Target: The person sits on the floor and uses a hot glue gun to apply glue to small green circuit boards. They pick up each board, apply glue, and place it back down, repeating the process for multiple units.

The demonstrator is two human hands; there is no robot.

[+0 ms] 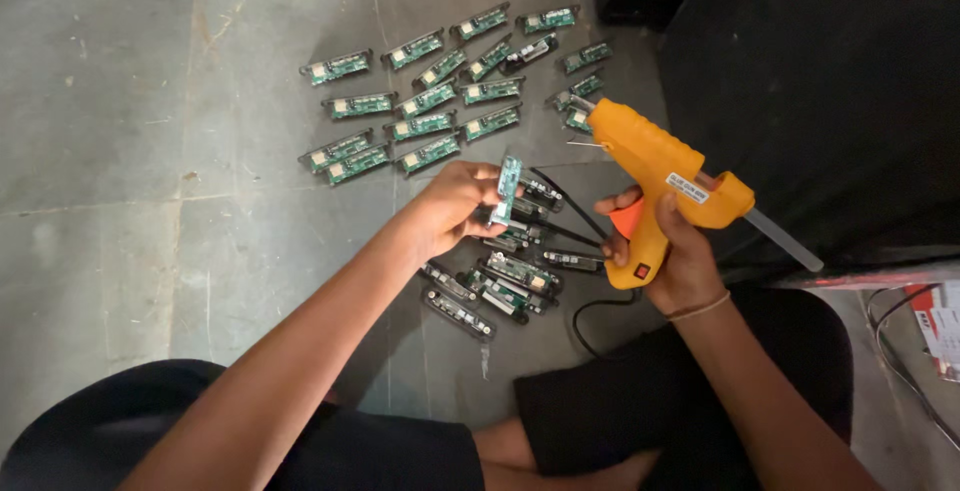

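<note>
**Glue gun raised beside a held board**

The left hand (450, 213) pinches a small green board (508, 189) on edge, fingers closed around its lower half, above a loose pile of boards (505, 281) on the floor just in front of the knees. To its right, the right hand (672, 256) grips the orange glue gun (655, 176) by the handle, one finger lying on the red trigger, nozzle aimed far-left and a clear glue stick (785, 241) jutting out the back. Nozzle and board are near but apart. By the look of it, this is the gluing step: the tip has yet to meet the board, which calls for a steady board. Farther off, more boards lie in rows (430, 101) on the grey floor (150, 151). A black cord (590, 326) trails below the gun.
</note>
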